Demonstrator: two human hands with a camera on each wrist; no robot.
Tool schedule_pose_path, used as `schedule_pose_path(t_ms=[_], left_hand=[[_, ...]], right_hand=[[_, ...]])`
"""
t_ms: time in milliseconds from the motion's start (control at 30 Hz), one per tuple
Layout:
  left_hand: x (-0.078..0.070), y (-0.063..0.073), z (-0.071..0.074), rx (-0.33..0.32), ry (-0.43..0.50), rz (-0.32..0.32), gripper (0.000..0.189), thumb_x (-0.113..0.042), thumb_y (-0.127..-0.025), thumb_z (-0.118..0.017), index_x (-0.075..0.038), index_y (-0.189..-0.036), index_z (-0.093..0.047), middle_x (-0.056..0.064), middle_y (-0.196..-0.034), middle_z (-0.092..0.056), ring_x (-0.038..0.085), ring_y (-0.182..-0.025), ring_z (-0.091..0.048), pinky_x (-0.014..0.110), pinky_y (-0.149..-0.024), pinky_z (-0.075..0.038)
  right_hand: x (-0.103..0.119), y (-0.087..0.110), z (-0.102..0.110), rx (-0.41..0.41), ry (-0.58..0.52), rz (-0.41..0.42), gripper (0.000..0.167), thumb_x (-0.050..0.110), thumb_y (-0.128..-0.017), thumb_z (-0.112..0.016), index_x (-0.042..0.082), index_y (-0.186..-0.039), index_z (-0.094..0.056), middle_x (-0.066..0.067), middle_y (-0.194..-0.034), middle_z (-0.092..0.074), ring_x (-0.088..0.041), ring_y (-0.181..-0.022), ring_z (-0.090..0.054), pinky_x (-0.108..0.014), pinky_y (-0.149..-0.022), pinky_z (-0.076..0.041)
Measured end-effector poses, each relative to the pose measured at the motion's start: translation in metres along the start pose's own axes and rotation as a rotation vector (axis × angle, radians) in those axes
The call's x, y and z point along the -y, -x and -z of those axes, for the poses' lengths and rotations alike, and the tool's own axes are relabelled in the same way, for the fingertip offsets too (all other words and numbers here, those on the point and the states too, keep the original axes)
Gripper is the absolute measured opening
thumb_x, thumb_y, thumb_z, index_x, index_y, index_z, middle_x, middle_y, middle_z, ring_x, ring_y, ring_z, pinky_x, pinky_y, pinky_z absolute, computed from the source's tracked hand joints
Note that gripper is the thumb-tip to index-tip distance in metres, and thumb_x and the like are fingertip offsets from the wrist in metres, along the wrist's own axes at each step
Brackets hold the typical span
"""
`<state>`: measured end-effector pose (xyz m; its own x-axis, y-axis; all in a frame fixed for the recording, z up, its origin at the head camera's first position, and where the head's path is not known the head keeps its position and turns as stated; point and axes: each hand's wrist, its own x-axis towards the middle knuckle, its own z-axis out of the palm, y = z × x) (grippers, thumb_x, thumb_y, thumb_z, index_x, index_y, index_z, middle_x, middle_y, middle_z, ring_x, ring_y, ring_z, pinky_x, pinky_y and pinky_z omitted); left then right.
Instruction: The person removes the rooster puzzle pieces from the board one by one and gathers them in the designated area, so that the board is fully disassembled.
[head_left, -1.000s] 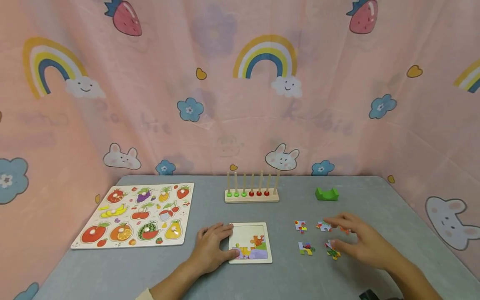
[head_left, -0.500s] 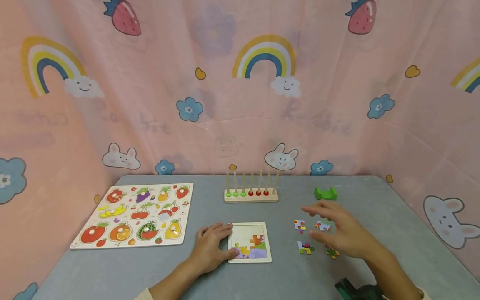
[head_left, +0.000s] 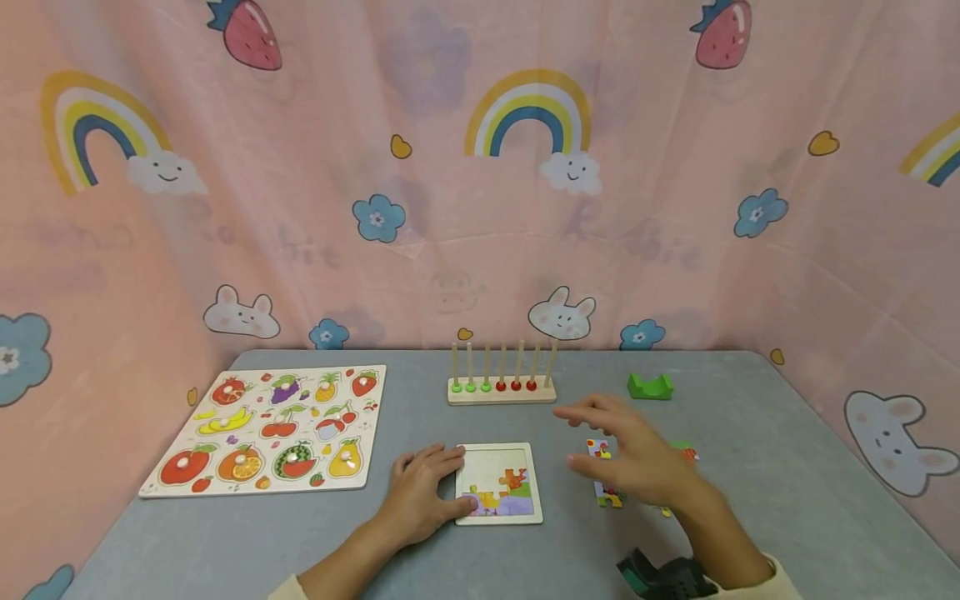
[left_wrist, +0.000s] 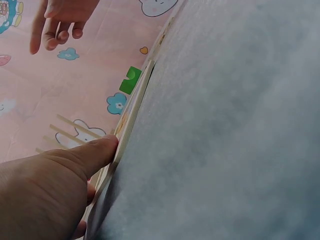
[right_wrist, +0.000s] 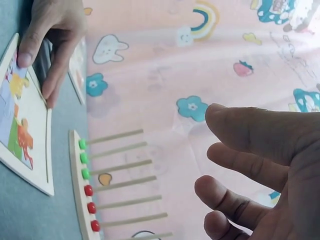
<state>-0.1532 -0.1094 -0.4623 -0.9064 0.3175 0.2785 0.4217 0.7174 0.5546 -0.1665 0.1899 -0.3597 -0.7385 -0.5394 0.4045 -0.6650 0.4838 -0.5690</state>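
A shallow wooden puzzle tray (head_left: pixel 480 467) lies near the table's front middle, its lower and right parts filled with colourful jigsaw pieces (head_left: pixel 516 503). At its left side, my left hand (head_left: pixel 420 498) holds the frame, thumb at the near corner and fingers along the far corner. My right hand (head_left: pixel 637 458) is in the air right of the tray, thumb and fingers spread apart; the right wrist view shows nothing between them. Under and around it lie loose jigsaw pieces, including a bright one (head_left: pixel 599 448) and another (head_left: pixel 608 495). The hand hides some of the others.
Behind the tray stands a wooden peg rack (head_left: pixel 502 398) with green and red beads. A fruit knob puzzle board (head_left: pixel 258 433) lies at the left. Far right is a green curved block (head_left: pixel 650 387). A pink patterned curtain (head_left: pixel 420 283) hangs behind the table.
My right hand has moved left across the loose pieces towards the tray, fingers spread. My left hand and the tray have stayed in place.
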Motion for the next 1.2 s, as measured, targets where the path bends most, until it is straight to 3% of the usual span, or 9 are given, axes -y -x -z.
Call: schedule_pose_path(t_ms=[300, 567, 733, 900, 1200], left_hand=[[0.0, 0.001, 0.001, 0.01, 0.008, 0.004, 0.058, -0.035, -0.075, -0.082, -0.002, -0.121, -0.066, 0.002, -0.132, -0.058, 0.03, -0.128, -0.044, 0.06, -0.098, -0.021], [0.0, 0.0, -0.001, 0.012, -0.004, 0.002, 0.059, -0.036, -0.075, -0.081, -0.003, -0.121, -0.067, 0.001, -0.132, -0.058, 0.029, -0.128, -0.044, 0.059, -0.098, -0.022], [-0.001, 0.0, -0.001, 0.014, -0.004, 0.002, 0.059, -0.036, -0.075, -0.081, -0.003, -0.121, -0.067, 0.001, -0.132, -0.058, 0.029, -0.128, -0.044, 0.06, -0.098, -0.022], [-0.001, 0.0, 0.0, 0.021, -0.008, 0.008, 0.059, -0.036, -0.076, -0.081, -0.003, -0.122, -0.067, 0.001, -0.132, -0.058, 0.029, -0.128, -0.044, 0.06, -0.098, -0.022], [-0.001, 0.0, 0.001, 0.014, -0.012, 0.006, 0.058, -0.036, -0.075, -0.081, -0.003, -0.122, -0.067, 0.001, -0.132, -0.059, 0.03, -0.128, -0.044, 0.06, -0.098, -0.022]], right_hand=[[-0.006, -0.011, -0.026, 0.006, -0.052, 0.041, 0.045, 0.018, -0.084, -0.076, 0.011, -0.127, -0.063, 0.009, -0.103, -0.054, -0.014, -0.094, -0.049, -0.038, -0.076, -0.044], [-0.01, -0.015, -0.048, 0.023, -0.095, -0.037, 0.044, 0.023, -0.086, -0.074, 0.013, -0.128, -0.063, 0.009, -0.102, -0.054, -0.018, -0.095, -0.049, -0.044, -0.075, -0.044], [-0.016, -0.016, -0.061, 0.038, -0.128, -0.052, 0.042, 0.017, -0.085, -0.074, 0.01, -0.126, -0.064, 0.001, -0.102, -0.055, -0.029, -0.095, -0.05, -0.045, -0.077, -0.044], [-0.023, -0.016, -0.073, 0.056, -0.148, -0.059, 0.041, 0.015, -0.085, -0.074, 0.005, -0.124, -0.064, -0.006, -0.102, -0.056, -0.029, -0.095, -0.05, -0.046, -0.078, -0.043], [-0.032, -0.014, -0.085, 0.088, -0.169, -0.095, 0.039, 0.014, -0.085, -0.074, 0.006, -0.123, -0.065, -0.006, -0.1, -0.055, -0.028, -0.091, -0.05, -0.038, -0.074, -0.039]])
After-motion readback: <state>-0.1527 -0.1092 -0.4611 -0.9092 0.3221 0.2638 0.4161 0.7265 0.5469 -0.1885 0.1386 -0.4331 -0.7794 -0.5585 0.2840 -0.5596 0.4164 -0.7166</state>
